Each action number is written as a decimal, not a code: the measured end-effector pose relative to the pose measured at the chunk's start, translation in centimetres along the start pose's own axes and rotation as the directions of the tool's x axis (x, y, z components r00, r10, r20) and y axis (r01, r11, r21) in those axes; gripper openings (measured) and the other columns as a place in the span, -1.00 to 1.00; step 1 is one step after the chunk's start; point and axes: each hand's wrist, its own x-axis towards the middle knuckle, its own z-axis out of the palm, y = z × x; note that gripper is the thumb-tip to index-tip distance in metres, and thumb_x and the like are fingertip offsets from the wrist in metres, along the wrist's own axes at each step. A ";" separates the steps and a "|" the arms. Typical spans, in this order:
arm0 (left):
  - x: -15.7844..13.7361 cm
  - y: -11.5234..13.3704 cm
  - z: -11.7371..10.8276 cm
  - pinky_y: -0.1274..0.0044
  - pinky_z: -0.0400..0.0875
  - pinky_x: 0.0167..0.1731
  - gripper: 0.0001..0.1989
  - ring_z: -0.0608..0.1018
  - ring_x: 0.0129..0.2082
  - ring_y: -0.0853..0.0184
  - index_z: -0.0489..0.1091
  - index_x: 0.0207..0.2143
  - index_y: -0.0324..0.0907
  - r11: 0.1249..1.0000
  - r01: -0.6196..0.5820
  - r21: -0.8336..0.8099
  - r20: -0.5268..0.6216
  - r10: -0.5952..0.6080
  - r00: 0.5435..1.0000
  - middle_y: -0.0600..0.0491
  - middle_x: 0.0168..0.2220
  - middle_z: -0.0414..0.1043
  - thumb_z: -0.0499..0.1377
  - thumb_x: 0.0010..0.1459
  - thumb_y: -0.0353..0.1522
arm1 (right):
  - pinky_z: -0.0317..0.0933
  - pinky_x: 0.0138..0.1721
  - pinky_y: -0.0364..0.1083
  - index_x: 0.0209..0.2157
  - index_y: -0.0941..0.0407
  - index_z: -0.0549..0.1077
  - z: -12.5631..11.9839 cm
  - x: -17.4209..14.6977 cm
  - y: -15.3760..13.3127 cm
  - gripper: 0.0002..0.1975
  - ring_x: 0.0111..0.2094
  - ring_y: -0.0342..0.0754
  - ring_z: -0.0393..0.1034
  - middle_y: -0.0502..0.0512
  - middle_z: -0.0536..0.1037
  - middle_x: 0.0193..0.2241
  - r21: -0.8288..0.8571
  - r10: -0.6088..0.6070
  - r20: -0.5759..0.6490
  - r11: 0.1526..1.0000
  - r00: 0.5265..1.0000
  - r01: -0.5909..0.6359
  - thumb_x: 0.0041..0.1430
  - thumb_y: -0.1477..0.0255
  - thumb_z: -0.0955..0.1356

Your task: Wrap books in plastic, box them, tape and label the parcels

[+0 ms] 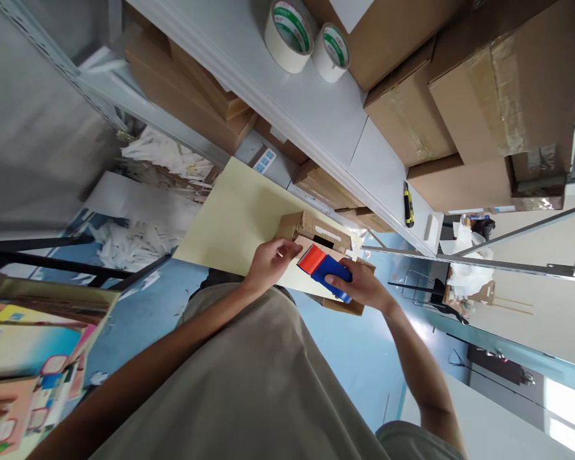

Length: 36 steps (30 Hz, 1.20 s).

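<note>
In the middle of the view a blue and red tape dispenser (pixel 326 271) is gripped in my right hand (pixel 365 285), its red end turned to the left. My left hand (pixel 269 263) is closer to that red end, with its fingers curled and the tips drawn together at the edge of a small cardboard box (pixel 291 225). What sits between those fingertips, if anything, is too small to make out. The box lies on a pale yellow board (pixel 239 207), partly covered by the dispenser and my hands.
Two tape rolls (pixel 287 57) and a yellow-black utility knife (pixel 408 206) lie on the grey shelf (pixel 311 118). Stacked cartons (pixel 479 96) stand behind them. A power strip (pixel 264 160) is beyond the board. At lower left is a box of printed packages (pixel 33 348); scrap paper (pixel 134 246) lies nearby.
</note>
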 end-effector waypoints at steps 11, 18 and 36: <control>7.8 -7.0 -2.3 0.52 0.43 -0.43 -0.65 0.54 -0.44 0.32 0.57 -0.35 -0.17 0.982 0.094 -0.166 -0.305 -0.141 0.942 0.01 -0.40 0.63 0.38 0.17 -0.06 | 0.36 -0.51 -0.08 -0.29 0.07 0.52 -10.2 0.0 -1.7 -0.41 -0.50 0.01 0.60 0.11 0.69 -0.47 -0.019 0.237 0.176 0.971 0.955 -0.237 0.17 -0.21 0.52; 10.0 -11.0 0.5 0.47 0.45 -0.28 -0.76 0.60 -0.38 0.26 0.52 -0.38 -0.14 0.987 0.158 0.004 -0.303 -0.149 0.941 0.00 -0.39 0.62 0.29 0.26 -0.17 | 0.30 -0.58 -0.10 -0.40 0.07 0.48 -10.6 3.3 -5.5 -0.37 -0.59 -0.04 0.53 0.11 0.67 -0.52 -0.059 0.258 0.165 0.966 0.952 -0.251 0.12 -0.24 0.51; 10.4 -15.1 3.9 0.33 0.53 0.01 -0.72 0.65 -0.13 0.14 0.53 -0.29 -0.10 0.974 0.149 0.172 -0.322 -0.087 0.943 -0.12 -0.19 0.62 0.22 0.34 -0.11 | 0.19 -0.50 -0.06 -0.38 0.06 0.49 -9.5 7.0 -6.6 -0.43 -0.51 -0.04 0.51 0.10 0.65 -0.49 -0.234 0.239 0.112 0.950 0.965 -0.208 0.26 -0.18 0.46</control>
